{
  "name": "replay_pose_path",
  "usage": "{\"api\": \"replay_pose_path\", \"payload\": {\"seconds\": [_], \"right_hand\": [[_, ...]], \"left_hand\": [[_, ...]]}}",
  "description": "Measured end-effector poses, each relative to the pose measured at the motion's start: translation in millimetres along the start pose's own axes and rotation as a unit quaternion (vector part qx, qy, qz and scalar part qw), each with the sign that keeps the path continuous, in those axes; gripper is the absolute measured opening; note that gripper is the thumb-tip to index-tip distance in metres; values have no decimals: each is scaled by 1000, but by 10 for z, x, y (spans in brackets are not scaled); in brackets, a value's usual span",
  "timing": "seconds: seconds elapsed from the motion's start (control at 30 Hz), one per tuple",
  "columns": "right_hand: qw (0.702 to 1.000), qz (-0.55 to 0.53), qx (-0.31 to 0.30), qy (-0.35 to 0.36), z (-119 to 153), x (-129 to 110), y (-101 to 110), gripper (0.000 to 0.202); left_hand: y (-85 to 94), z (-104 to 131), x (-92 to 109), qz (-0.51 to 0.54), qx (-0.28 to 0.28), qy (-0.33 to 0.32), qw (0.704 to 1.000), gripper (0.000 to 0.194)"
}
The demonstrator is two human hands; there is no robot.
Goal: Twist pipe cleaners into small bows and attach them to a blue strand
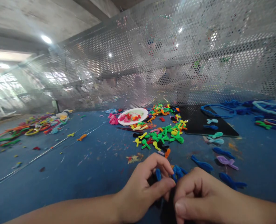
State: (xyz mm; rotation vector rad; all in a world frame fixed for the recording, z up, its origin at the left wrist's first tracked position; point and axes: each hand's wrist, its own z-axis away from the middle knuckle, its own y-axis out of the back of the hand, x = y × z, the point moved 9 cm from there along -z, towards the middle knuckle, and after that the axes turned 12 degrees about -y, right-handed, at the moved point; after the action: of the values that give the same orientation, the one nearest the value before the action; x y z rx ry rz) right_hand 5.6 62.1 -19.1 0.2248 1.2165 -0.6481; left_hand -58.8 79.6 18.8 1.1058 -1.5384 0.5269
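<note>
Low in the head view, my left hand (149, 183) is closed in a pinch, thumb and index fingertips nearly together. Close beside it, my right hand (200, 196) is curled with its thumb pressed to the fingers. What either one grips is hidden. Blue fuzzy pipe-cleaner pieces (178, 172) show just behind the fingertips, and another blue bit (158, 174) shows through the gap in my left hand. Something black (168, 208) lies below the hands. Right of them are several looped, fish-shaped pipe-cleaner pieces, among them a purple one (226, 161) and a blue one (202, 163).
Ahead on the blue table (81, 174) lies a pile of green and yellow pipe-cleaner loops (166, 133) by a white plate (142, 113) with red pieces. A black board (198, 124) lies right; coloured stems (42, 124) left. A perforated metal screen (128, 62) stands behind.
</note>
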Motion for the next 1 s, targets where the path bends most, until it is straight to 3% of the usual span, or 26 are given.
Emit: {"api": "replay_pose_path", "payload": {"seconds": [0.13, 0.4, 0.6, 0.7, 0.83, 0.9, 1.0], "right_hand": [[999, 35, 11, -26, 45, -25, -28, 52], [997, 48, 31, -45, 50, -30, -23, 50], [998, -43, 27, -27, -44, 46, 38, 41], [998, -63, 8, -21, -99, 91, 11, 40], [997, -74, 7, -3, -123, 117, 15, 50], [998, -58, -1, -14, -105, 128, 9, 47], [998, -48, -38, -27, -67, 109, -24, 40]], "left_hand": [[91, -23, -53, 11, 42, 6, 999, 17], [157, -3, -13, -50, 66, -28, 996, 16], [61, 29, 185, -183, 0, -140, 973, 11], [-121, 48, 280, -286, -106, -211, 929, 11], [-462, 86, 232, -467, -287, -244, 800, 29], [-540, 87, 230, -522, -318, -249, 751, 32], [-587, 128, 305, -528, -319, -283, 735, 34]]}}
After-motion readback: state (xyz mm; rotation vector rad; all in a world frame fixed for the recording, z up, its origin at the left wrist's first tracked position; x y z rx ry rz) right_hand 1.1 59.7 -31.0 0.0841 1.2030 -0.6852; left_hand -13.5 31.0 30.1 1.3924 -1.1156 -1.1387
